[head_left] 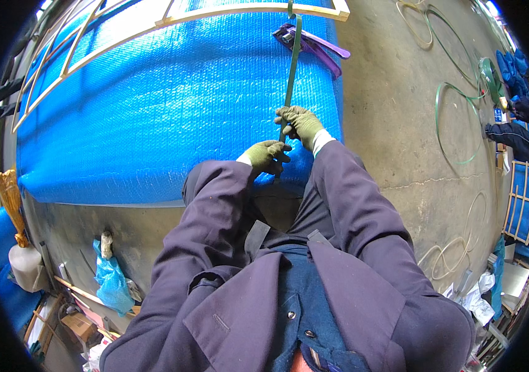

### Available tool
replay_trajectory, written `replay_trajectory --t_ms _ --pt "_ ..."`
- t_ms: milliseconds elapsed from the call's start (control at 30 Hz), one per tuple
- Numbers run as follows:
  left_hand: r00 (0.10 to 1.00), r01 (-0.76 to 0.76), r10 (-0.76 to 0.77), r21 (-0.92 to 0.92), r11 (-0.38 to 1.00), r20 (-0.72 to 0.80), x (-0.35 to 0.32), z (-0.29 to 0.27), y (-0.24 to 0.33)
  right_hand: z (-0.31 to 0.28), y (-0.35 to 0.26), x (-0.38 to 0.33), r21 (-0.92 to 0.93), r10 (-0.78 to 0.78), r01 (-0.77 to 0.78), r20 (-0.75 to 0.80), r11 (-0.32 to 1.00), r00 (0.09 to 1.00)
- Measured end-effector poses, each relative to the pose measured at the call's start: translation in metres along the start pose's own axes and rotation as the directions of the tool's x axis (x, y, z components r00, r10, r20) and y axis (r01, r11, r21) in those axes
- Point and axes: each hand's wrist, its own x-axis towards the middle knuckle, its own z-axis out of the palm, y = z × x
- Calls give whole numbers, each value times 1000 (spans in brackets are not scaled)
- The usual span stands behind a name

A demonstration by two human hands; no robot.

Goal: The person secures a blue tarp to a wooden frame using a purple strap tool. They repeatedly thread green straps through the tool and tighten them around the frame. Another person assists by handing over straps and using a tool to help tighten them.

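Observation:
A flat dark green packing strap runs from the wooden frame at the top down toward me, over a large load wrapped in blue bubble sheet. My right hand, in an olive glove, is closed around the strap. Just below and to its left, my left hand, gloved alike, has its fingers curled at the strap's lower part, partly hiding it. Beyond my hands, a purple-handled strapping tool lies on the blue sheet near its right edge, with the strap passing over it.
A light wooden frame rests across the load's far side. Loose green strap coils lie on the concrete floor to the right. Another person's dark sleeve shows at far right. At left stand a broom and a blue plastic bag.

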Motion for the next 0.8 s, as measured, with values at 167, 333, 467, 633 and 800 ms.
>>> replay_trajectory --t_ms 167,333,467,633,800 --pt "999 -7 11 79 997 -39 6 -2 0 0 -3 -2 51 28 -28 3 998 1000" --pt "996 -65 67 39 997 -54 13 -3 -7 1 -4 -2 8 -7 7 0 1000 1000" --pt "994 -76 75 2 997 -79 18 -5 -12 4 -1 -4 -56 -9 8 -17 998 1000" --pt "986 -91 90 -3 996 -142 21 1 -12 4 7 -9 -270 135 -120 37 955 990" --pt "988 -65 63 -17 998 -140 24 2 -14 2 18 -12 -216 91 -80 43 973 995"
